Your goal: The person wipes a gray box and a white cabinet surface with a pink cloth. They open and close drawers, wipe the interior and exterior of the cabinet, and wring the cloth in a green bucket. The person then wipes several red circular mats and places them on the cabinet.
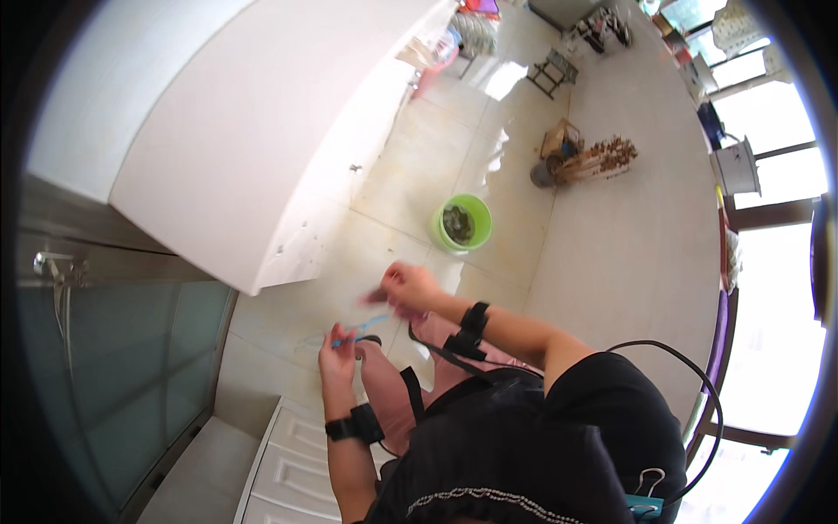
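Observation:
My left hand, low and left of centre, is closed on a thin light-blue item, perhaps a strap or wire hanger; blur hides its exact kind. My right hand is a little higher and to the right, its fingers bent around a dark reddish item that is too blurred to name. The two hands are apart. Beyond them on the tiled floor stands a light-green plastic bucket with dark, wet-looking contents.
A white cabinet stands at the left, near a glass-panelled door with a metal handle. Right of the bucket are dried plants, a cardboard box and a small folding stool. White drawers are at lower left.

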A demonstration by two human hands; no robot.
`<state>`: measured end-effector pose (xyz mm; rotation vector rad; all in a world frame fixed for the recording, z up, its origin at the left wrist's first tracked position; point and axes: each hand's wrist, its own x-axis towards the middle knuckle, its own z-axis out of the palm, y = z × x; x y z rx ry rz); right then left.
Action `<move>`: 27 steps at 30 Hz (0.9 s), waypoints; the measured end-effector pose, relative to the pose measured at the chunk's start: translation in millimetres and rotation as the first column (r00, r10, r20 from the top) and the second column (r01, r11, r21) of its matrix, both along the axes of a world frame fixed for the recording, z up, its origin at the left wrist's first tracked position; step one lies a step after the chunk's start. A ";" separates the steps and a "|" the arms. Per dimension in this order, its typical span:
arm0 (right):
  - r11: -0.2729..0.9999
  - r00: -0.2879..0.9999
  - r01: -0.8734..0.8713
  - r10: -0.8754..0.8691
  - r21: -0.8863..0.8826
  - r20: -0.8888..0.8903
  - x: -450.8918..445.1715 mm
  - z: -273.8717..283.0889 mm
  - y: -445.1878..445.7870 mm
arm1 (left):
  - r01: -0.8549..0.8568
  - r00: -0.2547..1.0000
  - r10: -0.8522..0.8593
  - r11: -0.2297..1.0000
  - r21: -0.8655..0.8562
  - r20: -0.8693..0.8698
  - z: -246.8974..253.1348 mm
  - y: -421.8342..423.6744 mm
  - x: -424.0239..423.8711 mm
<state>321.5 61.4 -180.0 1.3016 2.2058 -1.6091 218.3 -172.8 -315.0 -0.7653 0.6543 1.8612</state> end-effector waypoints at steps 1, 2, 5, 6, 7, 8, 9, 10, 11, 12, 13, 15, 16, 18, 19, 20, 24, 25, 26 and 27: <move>0.996 0.995 0.094 -0.094 0.001 -0.046 16.2 -5.2 19.2 | 0.011 1.000 -0.011 1.000 -0.007 0.018 6.3 23.7 7.9; 0.951 0.994 0.093 -0.104 -0.295 -0.021 30.6 2.2 34.3 | 0.048 0.999 -0.048 0.999 -0.017 0.010 32.4 57.7 17.8; 0.953 0.903 -0.233 0.286 0.194 -0.320 85.7 -15.9 38.8 | 0.149 0.989 -0.149 0.988 -0.048 0.000 60.5 145.6 51.9; 0.956 0.928 -0.245 0.279 0.161 -0.246 97.8 -16.1 41.9 | 0.180 0.984 -0.179 0.982 -0.054 0.020 63.9 168.6 58.9; 0.958 0.947 -0.214 0.251 0.189 -0.199 108.0 -17.6 47.6 | 0.213 0.977 -0.211 0.975 -0.058 0.042 70.7 188.9 66.2; 0.958 0.963 -0.186 0.221 0.216 -0.152 117.0 -20.0 54.6 | 0.281 0.960 -0.280 0.960 -0.016 0.016 77.6 206.2 72.9; 0.957 0.976 -0.160 0.190 0.243 -0.104 124.6 -23.0 64.9 | 0.347 0.938 -0.347 0.938 0.023 -0.011 92.2 223.6 78.9; 0.965 0.985 -0.132 0.153 0.227 -0.078 132.8 -22.8 79.4 | 0.404 0.915 -0.402 0.912 0.067 -0.042 107.7 242.1 88.4; 0.959 0.985 -0.110 0.141 0.260 -0.101 142.5 -25.3 91.5 | 0.471 0.879 -0.463 0.881 0.052 -0.115 119.2 258.9 98.5; 0.951 0.983 -0.086 0.129 0.297 -0.129 149.1 -30.2 103.9 | 0.535 0.832 -0.520 0.845 0.031 -0.192 129.1 277.4 104.9; 0.942 0.979 -0.064 0.124 0.330 -0.164 146.6 -23.5 115.7 | 0.588 0.779 -0.567 0.809 -0.003 -0.269 141.5 293.1 106.3; 0.959 0.997 -0.012 0.034 0.283 -0.070 159.5 -7.9 141.4 | 0.688 0.642 -0.664 0.719 -0.093 -0.384 160.0 324.3 103.5; 0.956 0.996 0.058 -0.034 0.289 -0.085 167.5 -3.9 153.2 | 0.717 0.547 -0.698 0.676 -0.172 -0.462 165.7 338.1 100.7; 0.919 0.976 0.207 -0.173 0.336 -0.129 178.2 9.4 175.1 | 0.679 0.245 -0.773 0.568 -0.466 -0.585 181.1 358.6 97.3; 0.883 0.958 0.283 -0.240 0.375 -0.156 182.1 23.6 186.5 | 0.625 0.038 -0.783 0.504 -0.596 -0.621 187.3 368.6 93.2; 0.789 0.951 0.308 -0.233 0.532 -0.204 180.0 35.3 200.8 | 0.536 -0.170 -0.775 0.446 -0.717 -0.609 192.6 377.9 86.6; 0.516 0.960 0.216 0.044 0.829 -0.277 137.7 108.1 246.4 | 0.260 -0.616 -0.648 0.370 -0.892 -0.448 203.5 421.0 77.6; 0.459 0.954 0.165 0.151 0.873 -0.260 125.9 116.2 256.9 | 0.231 -0.687 -0.610 0.331 -0.915 -0.394 209.0 435.2 79.2; 0.462 0.945 0.077 0.249 0.883 -0.213 114.6 117.4 265.7 | 0.215 -0.746 -0.572 0.277 -0.937 -0.340 216.2 447.9 79.6; 0.461 0.941 0.058 0.271 0.885 -0.203 108.4 116.6 279.3 | 0.206 -0.745 -0.562 0.318 -0.925 -0.359 217.2 460.7 73.6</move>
